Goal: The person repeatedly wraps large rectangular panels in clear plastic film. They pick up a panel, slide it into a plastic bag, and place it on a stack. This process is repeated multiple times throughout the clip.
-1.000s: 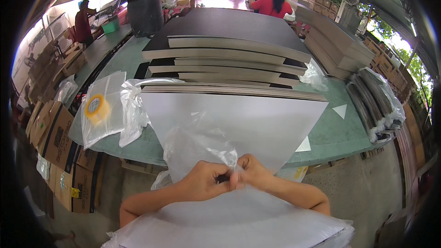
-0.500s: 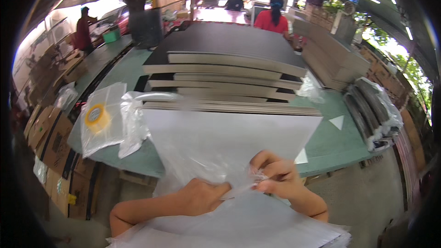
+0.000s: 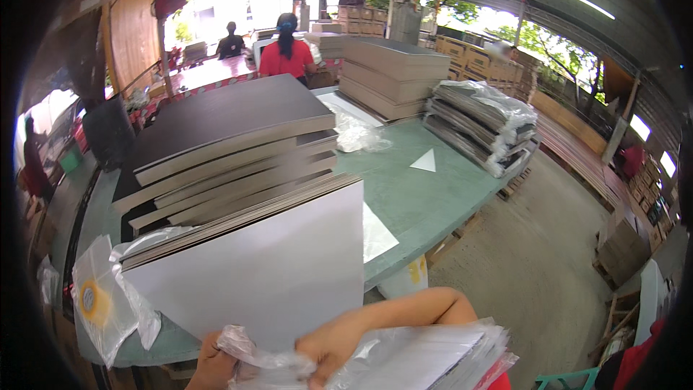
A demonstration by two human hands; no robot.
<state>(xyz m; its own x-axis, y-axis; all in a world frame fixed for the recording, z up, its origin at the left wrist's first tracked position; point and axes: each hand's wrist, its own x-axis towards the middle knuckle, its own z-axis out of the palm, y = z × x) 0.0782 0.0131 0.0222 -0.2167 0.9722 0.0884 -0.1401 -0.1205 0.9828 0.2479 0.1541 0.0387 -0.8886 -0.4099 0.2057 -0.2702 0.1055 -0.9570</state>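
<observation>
At the lower edge my left hand (image 3: 214, 363) is closed on a bunched edge of a clear plastic bag (image 3: 242, 345). My right hand (image 3: 333, 344) reaches across from the right, its fingers curled into the same crinkled plastic. Just beyond both hands, a set of boards with a white face (image 3: 260, 263) leans against a pile of thick dark-topped boards (image 3: 238, 119). Under my right forearm lies a bundle of clear plastic with white sheets (image 3: 433, 354). Parts of the left fingers are hidden by the plastic.
On the green table (image 3: 390, 188) are a yellow tape roll (image 3: 94, 302) on plastic, a white triangular scrap (image 3: 424, 161), crumpled plastic (image 3: 357, 133) and plastic-wrapped dark boards (image 3: 480, 123). A grey-brown board stack (image 3: 393, 76) stands farther back. A person in red (image 3: 287, 54) is beyond the table.
The view has swung to the right, so the table and boards sit further left. My hands have come lower in the picture, and the plastic is now bunched at my left hand.
</observation>
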